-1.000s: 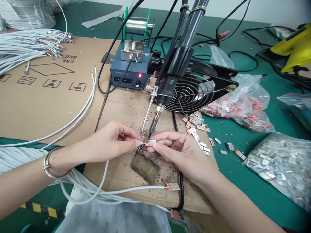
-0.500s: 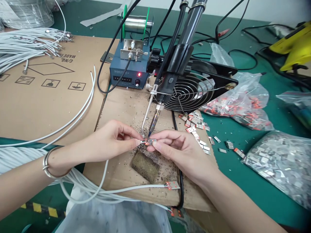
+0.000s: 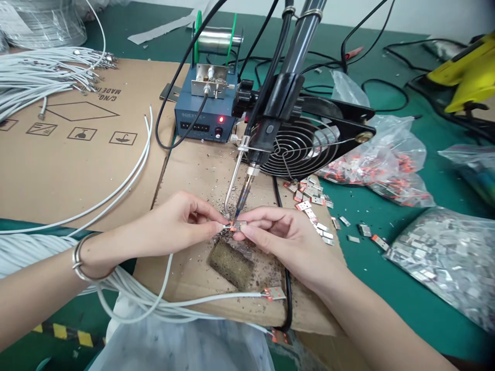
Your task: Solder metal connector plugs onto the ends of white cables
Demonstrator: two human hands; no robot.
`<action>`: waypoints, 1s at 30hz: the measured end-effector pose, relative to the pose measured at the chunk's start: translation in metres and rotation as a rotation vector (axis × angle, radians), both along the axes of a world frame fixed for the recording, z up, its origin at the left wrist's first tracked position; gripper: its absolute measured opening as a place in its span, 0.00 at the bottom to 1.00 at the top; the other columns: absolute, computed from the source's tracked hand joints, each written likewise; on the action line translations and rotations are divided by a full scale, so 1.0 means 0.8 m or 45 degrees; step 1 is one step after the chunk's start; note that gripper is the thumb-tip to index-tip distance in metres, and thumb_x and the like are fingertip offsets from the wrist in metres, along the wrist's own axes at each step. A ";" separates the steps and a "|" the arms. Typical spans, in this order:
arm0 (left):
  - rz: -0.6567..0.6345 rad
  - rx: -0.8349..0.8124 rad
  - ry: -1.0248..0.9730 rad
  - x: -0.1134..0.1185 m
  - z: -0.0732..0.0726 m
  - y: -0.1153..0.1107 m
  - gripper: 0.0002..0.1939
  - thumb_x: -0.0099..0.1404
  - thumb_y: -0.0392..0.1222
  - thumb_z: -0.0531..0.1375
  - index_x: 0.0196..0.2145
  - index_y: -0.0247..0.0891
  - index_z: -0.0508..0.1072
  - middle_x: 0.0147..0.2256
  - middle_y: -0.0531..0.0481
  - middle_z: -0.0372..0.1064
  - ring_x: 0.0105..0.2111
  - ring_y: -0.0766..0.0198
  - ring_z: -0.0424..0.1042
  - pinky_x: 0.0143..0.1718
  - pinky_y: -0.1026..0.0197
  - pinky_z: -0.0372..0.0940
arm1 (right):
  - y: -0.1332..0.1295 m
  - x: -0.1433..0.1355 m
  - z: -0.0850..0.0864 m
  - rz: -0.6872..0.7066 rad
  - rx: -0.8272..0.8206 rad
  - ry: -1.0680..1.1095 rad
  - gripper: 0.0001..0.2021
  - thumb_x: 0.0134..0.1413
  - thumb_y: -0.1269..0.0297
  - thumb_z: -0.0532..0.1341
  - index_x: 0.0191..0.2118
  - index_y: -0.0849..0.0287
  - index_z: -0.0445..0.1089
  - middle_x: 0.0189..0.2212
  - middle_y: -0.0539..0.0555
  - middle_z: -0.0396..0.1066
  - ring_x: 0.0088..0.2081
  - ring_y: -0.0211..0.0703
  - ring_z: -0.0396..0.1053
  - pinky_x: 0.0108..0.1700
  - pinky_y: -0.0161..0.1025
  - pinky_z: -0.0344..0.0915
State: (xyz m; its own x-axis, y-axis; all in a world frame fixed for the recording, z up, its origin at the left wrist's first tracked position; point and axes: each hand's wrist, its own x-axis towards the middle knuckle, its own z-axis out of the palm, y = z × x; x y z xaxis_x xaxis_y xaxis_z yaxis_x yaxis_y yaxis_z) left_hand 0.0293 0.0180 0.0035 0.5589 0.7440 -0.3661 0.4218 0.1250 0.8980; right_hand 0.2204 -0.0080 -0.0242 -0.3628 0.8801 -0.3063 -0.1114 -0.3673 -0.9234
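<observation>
Closed in a pinch, my left hand [image 3: 185,224] holds the end of a white cable [image 3: 167,278] under the soldering iron [image 3: 244,193]. From the right, the thumb and fingers of my right hand [image 3: 282,234] grip a small orange and silver connector [image 3: 240,225]. The cable's wires meet the connector's orange end, where the iron's tip comes down. A bent metal solder feed tube [image 3: 232,185] ends just beside that tip. Below my fingers lies a brown sponge [image 3: 231,264] on the cardboard [image 3: 185,180].
Behind stand a blue solder feeder [image 3: 204,116] with a solder spool [image 3: 214,40] and a round fan [image 3: 294,147]. Loose connectors [image 3: 309,198] and bags of parts [image 3: 444,263] lie right. A cable bundle [image 3: 127,293] and finished-looking cable ends [image 3: 275,293] are near the front.
</observation>
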 end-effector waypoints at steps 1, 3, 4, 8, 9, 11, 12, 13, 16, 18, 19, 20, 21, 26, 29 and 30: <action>-0.005 0.003 -0.007 0.000 0.000 0.000 0.10 0.57 0.34 0.55 0.32 0.31 0.76 0.23 0.54 0.70 0.17 0.76 0.55 0.17 0.72 0.51 | 0.000 0.000 0.000 0.007 0.003 -0.003 0.05 0.46 0.66 0.67 0.31 0.58 0.74 0.25 0.51 0.76 0.29 0.33 0.73 0.32 0.23 0.68; -0.021 0.004 -0.019 -0.001 -0.001 -0.001 0.10 0.58 0.35 0.55 0.32 0.31 0.76 0.25 0.53 0.72 0.19 0.75 0.58 0.20 0.72 0.54 | 0.001 0.000 0.000 0.010 0.011 -0.022 0.05 0.46 0.66 0.67 0.31 0.59 0.74 0.25 0.51 0.76 0.29 0.34 0.73 0.32 0.24 0.68; -0.031 0.007 -0.023 -0.002 -0.001 -0.001 0.10 0.58 0.36 0.56 0.33 0.32 0.76 0.25 0.53 0.72 0.20 0.74 0.60 0.21 0.72 0.55 | 0.001 0.000 -0.001 0.005 0.015 -0.033 0.05 0.45 0.65 0.67 0.31 0.59 0.74 0.25 0.51 0.76 0.29 0.34 0.73 0.32 0.24 0.68; -0.048 0.005 -0.016 -0.004 -0.001 0.001 0.10 0.58 0.37 0.56 0.33 0.31 0.76 0.22 0.54 0.70 0.17 0.76 0.55 0.18 0.72 0.52 | 0.001 -0.001 -0.001 -0.022 0.020 -0.050 0.07 0.44 0.65 0.68 0.31 0.60 0.73 0.25 0.52 0.76 0.29 0.35 0.73 0.32 0.25 0.68; -0.044 0.001 -0.014 -0.003 0.000 0.001 0.10 0.58 0.36 0.56 0.33 0.31 0.76 0.20 0.56 0.68 0.16 0.76 0.53 0.16 0.72 0.51 | 0.000 -0.001 -0.001 -0.026 0.022 -0.044 0.07 0.44 0.65 0.68 0.31 0.60 0.73 0.25 0.52 0.76 0.29 0.35 0.73 0.32 0.25 0.68; -0.026 -0.009 -0.007 -0.002 0.002 0.002 0.10 0.58 0.36 0.55 0.33 0.31 0.76 0.18 0.57 0.65 0.14 0.77 0.51 0.14 0.72 0.49 | -0.001 0.000 0.000 -0.030 0.024 -0.029 0.06 0.45 0.66 0.67 0.31 0.60 0.74 0.25 0.52 0.76 0.29 0.35 0.73 0.32 0.26 0.69; -0.015 -0.015 -0.002 -0.002 0.002 0.001 0.10 0.58 0.36 0.55 0.33 0.31 0.76 0.17 0.58 0.64 0.14 0.76 0.51 0.14 0.72 0.49 | -0.001 0.000 0.000 -0.027 0.023 -0.021 0.06 0.45 0.66 0.67 0.31 0.60 0.74 0.25 0.52 0.76 0.29 0.36 0.74 0.32 0.26 0.69; -0.005 -0.021 0.003 -0.001 0.003 0.001 0.09 0.58 0.36 0.56 0.32 0.31 0.75 0.17 0.58 0.63 0.14 0.76 0.51 0.14 0.72 0.49 | -0.002 0.000 0.000 -0.025 0.018 -0.012 0.06 0.45 0.66 0.67 0.31 0.60 0.74 0.25 0.52 0.76 0.29 0.36 0.74 0.32 0.26 0.69; 0.002 -0.029 0.000 0.000 0.005 -0.001 0.09 0.58 0.36 0.56 0.31 0.31 0.75 0.17 0.58 0.63 0.14 0.76 0.51 0.14 0.72 0.49 | -0.002 0.002 0.000 -0.012 0.005 0.013 0.05 0.46 0.66 0.67 0.32 0.59 0.74 0.26 0.51 0.76 0.30 0.36 0.74 0.33 0.27 0.69; 0.003 -0.019 -0.009 -0.001 0.006 -0.002 0.09 0.58 0.35 0.56 0.31 0.31 0.75 0.18 0.58 0.64 0.14 0.76 0.51 0.13 0.72 0.49 | -0.001 0.002 0.000 -0.008 -0.003 0.026 0.05 0.46 0.66 0.67 0.32 0.59 0.74 0.26 0.51 0.76 0.30 0.36 0.74 0.33 0.27 0.69; 0.003 -0.013 -0.011 -0.001 0.006 -0.002 0.09 0.58 0.35 0.56 0.31 0.31 0.75 0.18 0.58 0.65 0.14 0.77 0.51 0.13 0.72 0.49 | -0.001 0.002 0.000 -0.005 -0.005 0.032 0.05 0.46 0.66 0.67 0.32 0.59 0.74 0.26 0.51 0.76 0.30 0.36 0.74 0.33 0.27 0.69; 0.003 -0.010 -0.010 -0.001 0.006 -0.003 0.09 0.58 0.35 0.56 0.32 0.31 0.75 0.19 0.57 0.65 0.15 0.77 0.51 0.14 0.72 0.49 | 0.000 0.002 0.000 -0.001 -0.005 0.037 0.06 0.46 0.66 0.67 0.32 0.59 0.74 0.26 0.51 0.76 0.30 0.35 0.74 0.33 0.26 0.69; 0.001 -0.010 -0.007 -0.001 0.006 -0.002 0.09 0.58 0.35 0.56 0.32 0.31 0.75 0.19 0.57 0.65 0.15 0.77 0.51 0.14 0.72 0.49 | 0.000 0.003 0.000 0.003 -0.006 0.042 0.06 0.46 0.66 0.67 0.32 0.59 0.74 0.26 0.51 0.76 0.30 0.35 0.74 0.33 0.26 0.69; 0.005 -0.016 0.006 -0.001 0.005 -0.001 0.09 0.58 0.35 0.56 0.32 0.32 0.76 0.22 0.56 0.69 0.15 0.77 0.52 0.14 0.72 0.49 | 0.001 0.002 -0.002 0.014 -0.002 0.019 0.06 0.47 0.65 0.67 0.33 0.59 0.73 0.26 0.51 0.76 0.30 0.35 0.73 0.33 0.25 0.68; 0.005 -0.036 0.004 -0.001 0.005 -0.001 0.09 0.58 0.35 0.56 0.32 0.31 0.75 0.22 0.56 0.68 0.15 0.77 0.51 0.14 0.72 0.49 | 0.000 0.002 -0.002 0.020 0.004 0.009 0.06 0.47 0.65 0.67 0.33 0.59 0.73 0.26 0.51 0.76 0.30 0.34 0.73 0.33 0.24 0.68; 0.004 -0.042 0.000 -0.001 0.005 -0.002 0.09 0.58 0.35 0.56 0.32 0.31 0.75 0.21 0.56 0.67 0.15 0.77 0.51 0.14 0.73 0.49 | 0.000 0.002 -0.001 0.022 0.003 0.011 0.06 0.47 0.65 0.67 0.32 0.60 0.73 0.26 0.51 0.76 0.30 0.34 0.73 0.33 0.25 0.68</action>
State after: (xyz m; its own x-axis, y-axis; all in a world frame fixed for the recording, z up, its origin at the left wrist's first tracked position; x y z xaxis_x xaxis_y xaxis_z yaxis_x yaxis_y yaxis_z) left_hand 0.0285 0.0167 0.0074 0.5564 0.7335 -0.3904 0.4213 0.1560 0.8934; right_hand 0.2223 -0.0081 -0.0253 -0.3805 0.8744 -0.3010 -0.1129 -0.3670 -0.9233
